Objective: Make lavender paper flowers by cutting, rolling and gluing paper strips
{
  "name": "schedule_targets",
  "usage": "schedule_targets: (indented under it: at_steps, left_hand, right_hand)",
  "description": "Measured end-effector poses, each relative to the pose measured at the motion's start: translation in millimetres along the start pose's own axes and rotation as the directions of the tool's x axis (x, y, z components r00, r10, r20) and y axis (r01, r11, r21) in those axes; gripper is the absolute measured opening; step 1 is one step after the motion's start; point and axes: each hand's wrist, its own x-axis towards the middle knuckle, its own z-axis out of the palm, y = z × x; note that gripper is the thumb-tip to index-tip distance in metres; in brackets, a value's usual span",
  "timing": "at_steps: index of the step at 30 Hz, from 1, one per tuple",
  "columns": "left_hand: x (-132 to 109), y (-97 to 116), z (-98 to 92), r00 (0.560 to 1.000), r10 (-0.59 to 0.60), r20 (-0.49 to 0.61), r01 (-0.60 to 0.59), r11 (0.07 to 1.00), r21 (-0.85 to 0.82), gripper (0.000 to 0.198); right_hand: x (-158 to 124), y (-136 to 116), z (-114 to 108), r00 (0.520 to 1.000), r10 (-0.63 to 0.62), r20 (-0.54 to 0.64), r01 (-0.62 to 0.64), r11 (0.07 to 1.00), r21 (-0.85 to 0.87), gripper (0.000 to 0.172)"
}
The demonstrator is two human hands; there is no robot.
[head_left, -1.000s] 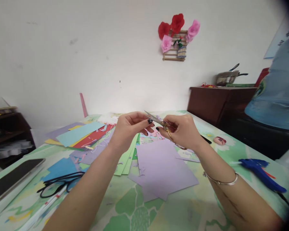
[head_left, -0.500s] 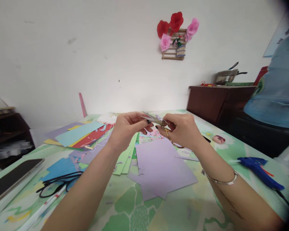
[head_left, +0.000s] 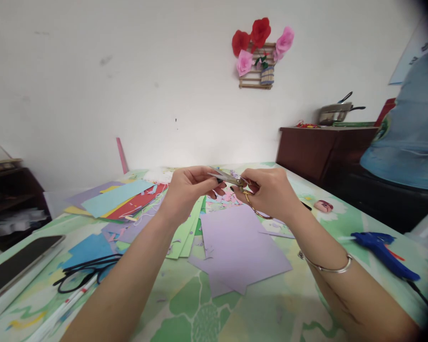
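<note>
Seemingly mid-snip: right hand (head_left: 271, 194) grips small scissors (head_left: 231, 179), blades toward nine o'clock, at a tiny scrap (head_left: 214, 176) (barely visible) pinched in left hand (head_left: 189, 190), above lilac sheet (head_left: 238, 242). Finishing the cut likely needs a steady pinch.

Head cam, fwd/down, close over table (head_left: 199, 304).

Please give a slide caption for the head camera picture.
Right hand holds small scissors, left hand at the blade tips, above scattered coloured paper.
</note>
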Motion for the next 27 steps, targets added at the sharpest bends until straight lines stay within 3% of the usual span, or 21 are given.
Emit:
schedule_targets:
  at_steps: [19, 21, 24, 27]
  left_hand:
    - [1.2, -3.7, -1.5, 1.0, -0.006, -0.001, 0.006, 0.999, 0.049, 0.006]
    - [0.7, -2.2, -0.8, 1.0, -0.019, -0.009, 0.02, 0.999, 0.043, 0.008]
    - [-0.6, 0.9, 0.7, 0.999, -0.035, -0.017, 0.036, 0.999, 0.037, 0.01]
    - [-1.5, 3.5, 2.0, 0.999, -0.043, -0.007, 0.043, 0.999, 0.023, 0.011]
  right_hand:
    - [0.3, 3.3, 1.1, 0.999, 0.037, 0.029, -0.037, 0.999, -0.015, 0.022]
    - [1.7, 2.6, -0.1, 0.997, 0.072, 0.024, -0.073, 0.996, 0.051, 0.026]
    - [4.1, -1.4, -2.9, 0.975, 0.22, 0.025, -0.219, 0.942, 0.254, 0.031]
    - [5.5, -6.2, -5.2, 0.914, 0.382, 0.14, -0.394, 0.747, 0.535, 0.03]
